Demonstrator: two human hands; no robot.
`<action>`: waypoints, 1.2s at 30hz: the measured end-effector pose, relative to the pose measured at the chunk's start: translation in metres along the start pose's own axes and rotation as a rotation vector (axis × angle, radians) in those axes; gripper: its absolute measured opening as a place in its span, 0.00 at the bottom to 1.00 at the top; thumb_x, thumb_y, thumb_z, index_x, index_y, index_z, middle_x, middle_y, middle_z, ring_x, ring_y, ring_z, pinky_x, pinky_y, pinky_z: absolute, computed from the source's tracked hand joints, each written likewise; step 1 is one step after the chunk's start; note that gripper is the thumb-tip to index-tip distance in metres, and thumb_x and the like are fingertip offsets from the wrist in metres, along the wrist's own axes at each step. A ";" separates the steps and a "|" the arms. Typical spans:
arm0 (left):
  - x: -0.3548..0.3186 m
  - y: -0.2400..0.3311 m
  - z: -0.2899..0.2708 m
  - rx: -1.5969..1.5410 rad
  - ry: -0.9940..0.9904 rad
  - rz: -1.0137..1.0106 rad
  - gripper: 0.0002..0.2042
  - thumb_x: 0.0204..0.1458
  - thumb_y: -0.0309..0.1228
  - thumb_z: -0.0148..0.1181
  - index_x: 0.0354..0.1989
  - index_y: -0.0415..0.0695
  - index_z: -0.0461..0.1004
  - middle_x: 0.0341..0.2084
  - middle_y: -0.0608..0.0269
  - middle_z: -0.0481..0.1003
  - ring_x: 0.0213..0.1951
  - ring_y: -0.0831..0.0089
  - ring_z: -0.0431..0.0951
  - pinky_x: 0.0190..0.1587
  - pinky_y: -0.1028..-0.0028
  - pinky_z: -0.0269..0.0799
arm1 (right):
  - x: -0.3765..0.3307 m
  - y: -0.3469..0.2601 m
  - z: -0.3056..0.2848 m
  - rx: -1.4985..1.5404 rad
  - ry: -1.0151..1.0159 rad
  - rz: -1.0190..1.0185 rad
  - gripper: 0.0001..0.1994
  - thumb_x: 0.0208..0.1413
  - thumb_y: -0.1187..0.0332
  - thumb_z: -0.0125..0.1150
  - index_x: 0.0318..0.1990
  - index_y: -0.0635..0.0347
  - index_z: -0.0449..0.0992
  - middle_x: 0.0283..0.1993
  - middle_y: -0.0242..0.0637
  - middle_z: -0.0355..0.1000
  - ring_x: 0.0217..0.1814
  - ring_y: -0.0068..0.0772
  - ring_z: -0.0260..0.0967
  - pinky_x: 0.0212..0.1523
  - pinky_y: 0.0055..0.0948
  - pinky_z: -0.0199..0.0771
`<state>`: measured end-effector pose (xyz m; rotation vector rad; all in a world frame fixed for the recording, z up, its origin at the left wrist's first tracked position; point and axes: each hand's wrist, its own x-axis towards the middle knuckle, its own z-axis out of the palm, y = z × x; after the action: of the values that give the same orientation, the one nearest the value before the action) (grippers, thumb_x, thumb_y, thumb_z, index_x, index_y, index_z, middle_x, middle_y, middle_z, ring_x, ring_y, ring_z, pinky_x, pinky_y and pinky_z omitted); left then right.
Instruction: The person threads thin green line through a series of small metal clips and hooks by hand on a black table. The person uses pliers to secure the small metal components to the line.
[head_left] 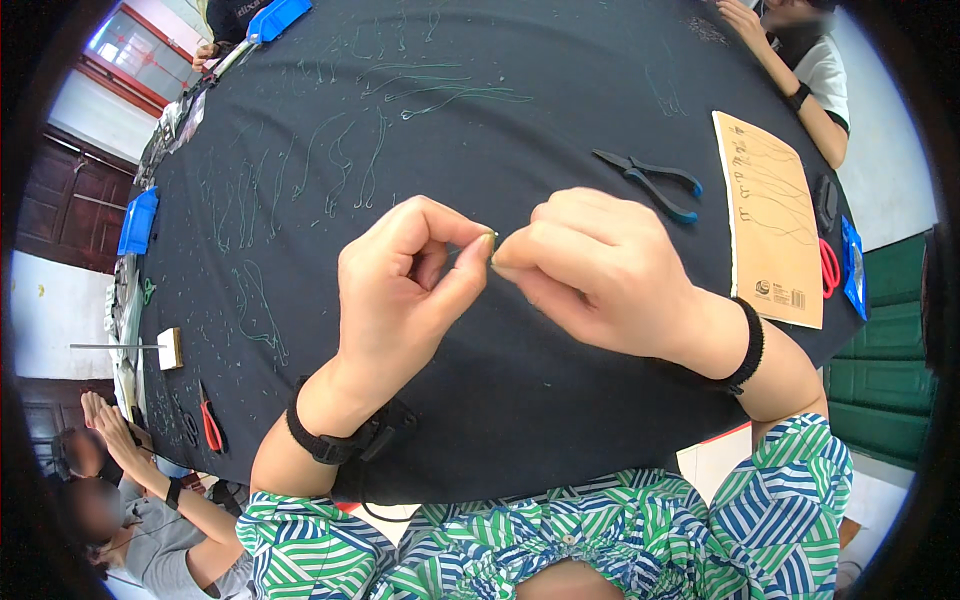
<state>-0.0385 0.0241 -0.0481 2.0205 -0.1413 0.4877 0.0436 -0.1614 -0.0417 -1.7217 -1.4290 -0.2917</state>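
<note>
Over the middle of the black cloth, my left hand (415, 265) pinches with thumb and forefinger. My right hand (595, 275) is closed in a pinch as well, its fingertips almost touching the left ones. A tiny bit of something greenish shows at the left fingertips, too small to name. Whatever the right fingers hold is hidden. Beyond my hands lie several thin green threads (450, 92), some of them looped. Pliers (650, 183) with black and blue handles rest just past my right hand.
Right of my hands lies a brown paper sheet (775, 220) with dark threads on it, beside red-handled scissors (829, 268). Red-handled pliers (210, 420) and a small pale block (171, 348) with a rod are at left. Other people sit around the black-covered table (560, 430).
</note>
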 end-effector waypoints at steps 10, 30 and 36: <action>0.000 0.007 0.000 0.112 -0.080 0.080 0.05 0.45 0.19 0.67 0.29 0.40 0.76 0.19 0.70 0.67 0.18 0.84 0.59 0.20 0.78 0.54 | 0.003 0.008 -0.007 0.135 0.053 0.183 0.05 0.51 0.77 0.67 0.35 0.62 0.77 0.22 0.31 0.64 0.21 0.21 0.59 0.24 0.24 0.58; 0.000 0.005 -0.001 0.119 -0.077 0.148 0.06 0.46 0.18 0.67 0.30 0.39 0.77 0.23 0.68 0.73 0.17 0.85 0.60 0.20 0.80 0.54 | 0.003 0.009 -0.014 0.346 -0.074 0.479 0.07 0.59 0.69 0.63 0.36 0.65 0.77 0.16 0.20 0.56 0.19 0.10 0.49 0.21 0.20 0.48; 0.001 0.006 -0.001 0.131 -0.062 0.214 0.06 0.46 0.17 0.68 0.29 0.39 0.77 0.24 0.68 0.75 0.17 0.84 0.60 0.19 0.79 0.54 | 0.002 0.014 -0.009 0.496 -0.098 0.549 0.09 0.59 0.67 0.62 0.37 0.65 0.76 0.17 0.24 0.63 0.20 0.11 0.55 0.21 0.21 0.54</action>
<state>-0.0398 0.0225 -0.0421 2.1612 -0.3749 0.5819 0.0597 -0.1662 -0.0414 -1.6366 -0.9313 0.4172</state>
